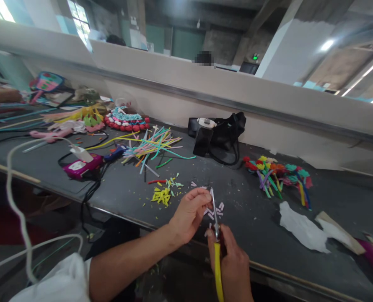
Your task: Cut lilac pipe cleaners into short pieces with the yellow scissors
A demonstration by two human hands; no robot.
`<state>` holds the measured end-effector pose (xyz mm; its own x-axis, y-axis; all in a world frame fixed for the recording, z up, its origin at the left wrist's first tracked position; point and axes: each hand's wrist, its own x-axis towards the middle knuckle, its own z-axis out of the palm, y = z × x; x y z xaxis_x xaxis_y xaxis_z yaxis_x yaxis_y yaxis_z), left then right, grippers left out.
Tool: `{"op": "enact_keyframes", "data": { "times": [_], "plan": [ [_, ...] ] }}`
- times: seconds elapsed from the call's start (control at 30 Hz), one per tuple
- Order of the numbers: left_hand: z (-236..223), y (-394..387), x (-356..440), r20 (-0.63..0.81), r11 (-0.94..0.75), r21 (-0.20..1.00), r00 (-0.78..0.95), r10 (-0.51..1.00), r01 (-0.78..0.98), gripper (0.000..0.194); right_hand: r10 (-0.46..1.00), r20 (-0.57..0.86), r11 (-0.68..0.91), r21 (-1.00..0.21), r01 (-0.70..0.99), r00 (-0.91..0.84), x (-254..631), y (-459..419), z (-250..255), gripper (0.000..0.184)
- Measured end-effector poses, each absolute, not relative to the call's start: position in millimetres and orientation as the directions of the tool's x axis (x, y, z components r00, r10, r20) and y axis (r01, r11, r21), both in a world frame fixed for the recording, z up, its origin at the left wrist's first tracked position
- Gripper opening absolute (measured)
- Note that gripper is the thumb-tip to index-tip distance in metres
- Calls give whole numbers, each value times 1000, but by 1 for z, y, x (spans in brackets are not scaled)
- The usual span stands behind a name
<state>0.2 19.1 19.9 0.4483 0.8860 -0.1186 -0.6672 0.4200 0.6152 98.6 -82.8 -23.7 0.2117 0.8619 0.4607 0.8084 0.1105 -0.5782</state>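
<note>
My right hand [233, 262] grips scissors [217, 256] with yellow handles, their metal blades pointing away from me. My left hand [191, 214] is closed in a pinch right beside the blade tips; what its fingers hold is mostly hidden. Short pale lilac pieces [210, 214] of what looks like pipe cleaner lie under and around the blades. Left of my left hand is a small heap of yellow cut pieces [161, 196], with pale green bits [174, 183] and a red piece [156, 181] close by.
Loose colored pipe cleaners [156, 144] lie farther back. A purple device [82, 165] with cables sits left, a black bag [224, 134] against the partition. Pipe-cleaner flowers [277, 172] and crumpled white paper [302, 226] lie right. Another person's hand [1, 96] shows at far left.
</note>
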Motion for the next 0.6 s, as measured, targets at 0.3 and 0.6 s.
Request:
{"op": "enact_keyframes", "data": {
  "times": [0.3,0.6],
  "plan": [
    [18,18,0,-115,438,605,472,874,-664,11,883,411,87,-618,781,227,99,-83,-20,24],
    [21,17,-2,-73,286,842,428,901,-458,10,865,374,7,-673,739,333,107,-77,-15,31]
  ]
}}
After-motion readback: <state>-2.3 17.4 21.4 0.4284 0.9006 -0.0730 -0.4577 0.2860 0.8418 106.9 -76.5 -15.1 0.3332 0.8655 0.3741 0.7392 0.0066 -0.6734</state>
